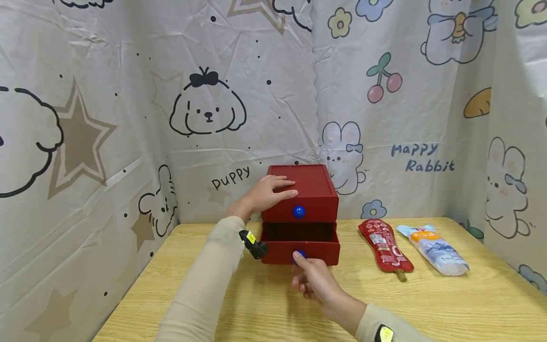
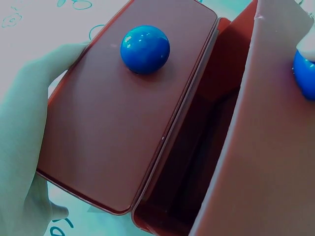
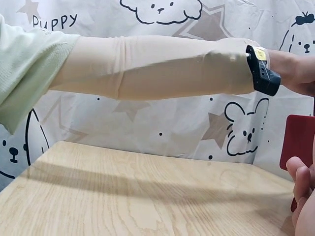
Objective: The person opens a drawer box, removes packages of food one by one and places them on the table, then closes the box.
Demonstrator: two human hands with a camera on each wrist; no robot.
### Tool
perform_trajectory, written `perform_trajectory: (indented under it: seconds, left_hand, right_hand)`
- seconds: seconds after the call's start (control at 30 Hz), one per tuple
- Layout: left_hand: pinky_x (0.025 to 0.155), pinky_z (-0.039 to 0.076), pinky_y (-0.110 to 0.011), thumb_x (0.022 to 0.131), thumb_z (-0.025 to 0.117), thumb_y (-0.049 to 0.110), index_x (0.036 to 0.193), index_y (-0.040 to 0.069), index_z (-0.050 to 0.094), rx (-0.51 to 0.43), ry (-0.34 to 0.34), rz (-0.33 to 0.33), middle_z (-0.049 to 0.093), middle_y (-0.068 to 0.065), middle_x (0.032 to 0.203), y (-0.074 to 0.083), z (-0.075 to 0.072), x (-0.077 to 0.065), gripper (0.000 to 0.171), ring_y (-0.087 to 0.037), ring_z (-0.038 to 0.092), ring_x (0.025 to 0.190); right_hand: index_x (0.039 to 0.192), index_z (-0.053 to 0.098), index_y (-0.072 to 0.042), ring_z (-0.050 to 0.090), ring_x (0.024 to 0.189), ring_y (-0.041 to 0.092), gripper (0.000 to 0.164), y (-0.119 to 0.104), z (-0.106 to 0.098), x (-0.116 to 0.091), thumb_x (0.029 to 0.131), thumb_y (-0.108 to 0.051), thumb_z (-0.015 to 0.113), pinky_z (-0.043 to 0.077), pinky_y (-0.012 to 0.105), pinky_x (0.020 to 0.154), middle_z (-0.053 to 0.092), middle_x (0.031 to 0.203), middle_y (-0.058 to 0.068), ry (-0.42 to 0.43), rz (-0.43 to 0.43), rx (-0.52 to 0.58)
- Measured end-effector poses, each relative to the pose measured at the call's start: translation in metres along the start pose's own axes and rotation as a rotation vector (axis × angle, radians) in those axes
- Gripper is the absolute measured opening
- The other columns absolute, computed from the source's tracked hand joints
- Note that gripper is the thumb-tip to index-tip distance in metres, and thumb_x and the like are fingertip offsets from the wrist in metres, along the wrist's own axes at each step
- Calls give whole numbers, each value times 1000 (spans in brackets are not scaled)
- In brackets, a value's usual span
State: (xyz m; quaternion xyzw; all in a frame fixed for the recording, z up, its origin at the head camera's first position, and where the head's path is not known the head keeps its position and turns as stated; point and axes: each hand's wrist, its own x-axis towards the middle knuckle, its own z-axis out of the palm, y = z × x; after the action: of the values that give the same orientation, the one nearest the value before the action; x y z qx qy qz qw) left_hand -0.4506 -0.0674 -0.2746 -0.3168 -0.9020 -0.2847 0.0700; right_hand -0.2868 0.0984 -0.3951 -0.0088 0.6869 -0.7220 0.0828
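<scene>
A red two-drawer box [image 1: 301, 178] stands on the table, a round blue knob [image 1: 299, 212] on its upper drawer. That upper drawer is closed, while the lower drawer [image 1: 273, 252] is pulled out, its dark inside partly seen in the left wrist view. My left hand [image 1: 270, 192] rests on the left part of the box's top with fingers extended. At the lower drawer's front, my right hand [image 1: 318, 281] pinches its blue knob [image 2: 306, 76], the thumb covering most of it. In the right wrist view only part of the right hand [image 3: 304, 189] shows.
Right of the box lie a red pouch [image 1: 383, 244] with a brown end and a clear-and-blue plastic packet [image 1: 436, 249]. A printed curtain [image 1: 265, 104] hangs behind and beside the wooden table [image 1: 171, 266].
</scene>
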Motion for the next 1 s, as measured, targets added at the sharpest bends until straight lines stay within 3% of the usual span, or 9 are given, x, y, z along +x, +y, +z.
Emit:
perform_trajectory:
  seconds: [1.0]
  left_hand:
    - [121, 21, -55, 98, 59, 54, 149, 22, 60, -13, 5, 4, 43, -4, 160, 0, 0, -1, 60, -29, 22, 152]
  right_hand:
    - [97, 59, -4, 46, 53, 9, 45, 0, -5, 16, 105, -48, 56, 35, 24, 51, 60, 63, 1, 30, -46, -36]
